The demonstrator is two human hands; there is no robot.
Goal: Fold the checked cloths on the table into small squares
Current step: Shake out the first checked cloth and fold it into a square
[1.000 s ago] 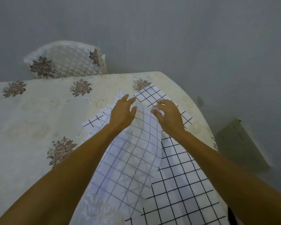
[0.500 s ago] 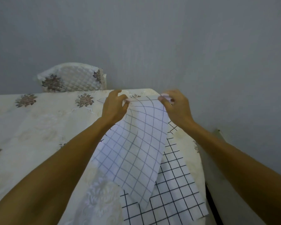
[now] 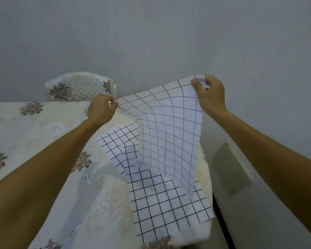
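Grey wall close behind; worktop edge runs right under the cloths. Your left hand and right hand each pinch a top corner of the lifted cloth; more checked cloth lies below. Judged step: opening out. Next, lay it flat leftward, where there's room.

Lifted checked cloth above flat one

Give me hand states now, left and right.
Left hand: closed, pinching one top corner of the lifted checked cloth.
Right hand: closed, pinching its other top corner.
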